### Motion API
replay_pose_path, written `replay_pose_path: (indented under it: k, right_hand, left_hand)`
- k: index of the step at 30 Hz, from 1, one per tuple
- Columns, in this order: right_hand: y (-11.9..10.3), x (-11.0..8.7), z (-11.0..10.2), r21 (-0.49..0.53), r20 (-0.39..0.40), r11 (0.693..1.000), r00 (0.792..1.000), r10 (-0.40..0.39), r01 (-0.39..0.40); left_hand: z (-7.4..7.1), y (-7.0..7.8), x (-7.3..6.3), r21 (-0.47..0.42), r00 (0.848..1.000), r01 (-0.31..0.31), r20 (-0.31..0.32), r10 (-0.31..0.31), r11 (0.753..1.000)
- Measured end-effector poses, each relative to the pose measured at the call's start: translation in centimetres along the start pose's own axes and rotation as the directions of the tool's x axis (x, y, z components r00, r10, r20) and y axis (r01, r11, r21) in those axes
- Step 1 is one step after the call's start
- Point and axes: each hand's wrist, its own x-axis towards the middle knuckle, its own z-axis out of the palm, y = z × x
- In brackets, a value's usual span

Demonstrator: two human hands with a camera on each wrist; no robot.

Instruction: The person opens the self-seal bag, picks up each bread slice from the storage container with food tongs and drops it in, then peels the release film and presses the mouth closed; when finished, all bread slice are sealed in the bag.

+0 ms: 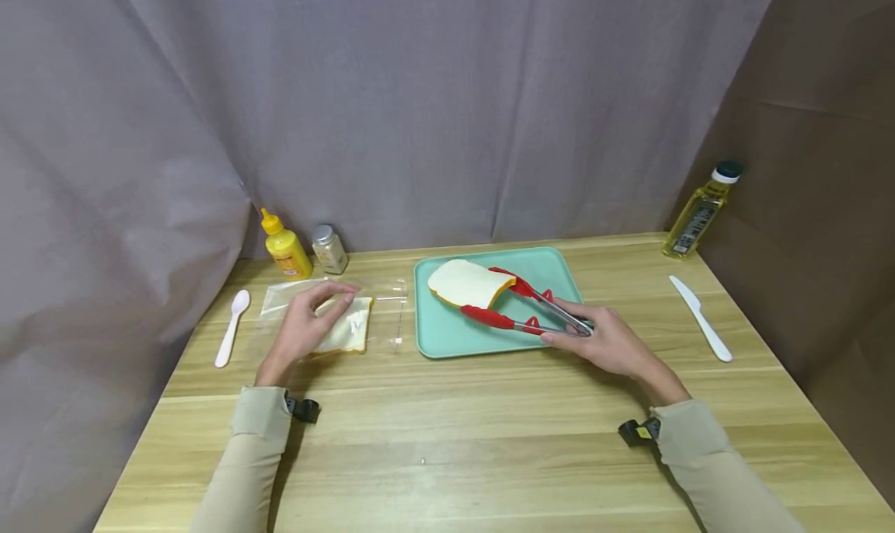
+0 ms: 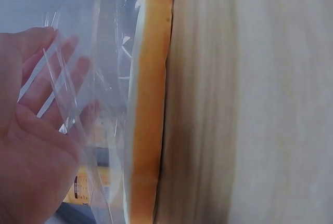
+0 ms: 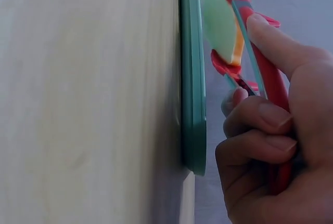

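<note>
My left hand [image 1: 308, 323] pinches the upper film of a clear plastic bag [image 1: 388, 315] between thumb and fingertips. Beneath that hand a slice of bread [image 1: 355, 327] lies flat with the bag around it; its brown crust [image 2: 151, 99] runs up the left wrist view. My right hand [image 1: 611, 343] grips red-tipped metal tongs [image 1: 496, 318] by the handle end. Between the tongs' two tips is another slice of bread [image 1: 464, 282], white with an orange crust, held over the green tray [image 1: 433, 340]. In the right wrist view this slice [image 3: 218, 24] stands off the tray's edge.
A yellow squeeze bottle [image 1: 287, 252] and a small shaker jar [image 1: 330, 251] stand behind the bag. To its left lies a white spoon [image 1: 232, 327]. On the right are a white knife [image 1: 699, 319] and an oil bottle [image 1: 695, 216]. Grey curtains [image 1: 391, 113] border the wooden table [image 1: 447, 432].
</note>
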Motion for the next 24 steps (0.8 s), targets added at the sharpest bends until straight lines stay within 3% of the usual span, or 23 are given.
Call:
replay_pose_path:
  k: [9,16,24]
  right_hand:
    - [-1.1,0.2,0.8,0.020,0.020,0.997,0.997,-0.071,0.071]
    - [-1.6,0.6,1.5,0.062,0.047,0.995,0.996,-0.081,0.078]
    - [-3.5,1.1,2.7,-0.052,0.055,0.970,0.971,-0.234,0.237]
  left_hand:
    - [0.3,0.1,0.0,0.042,1.000,-0.019,-0.013,0.020,0.999]
    - [0.6,-0.1,-0.1,0.064,0.999,-0.022,-0.025,0.023,0.998]
    - [0.6,0.0,-0.1,0.054,0.999,-0.006,-0.036,0.008,0.999]
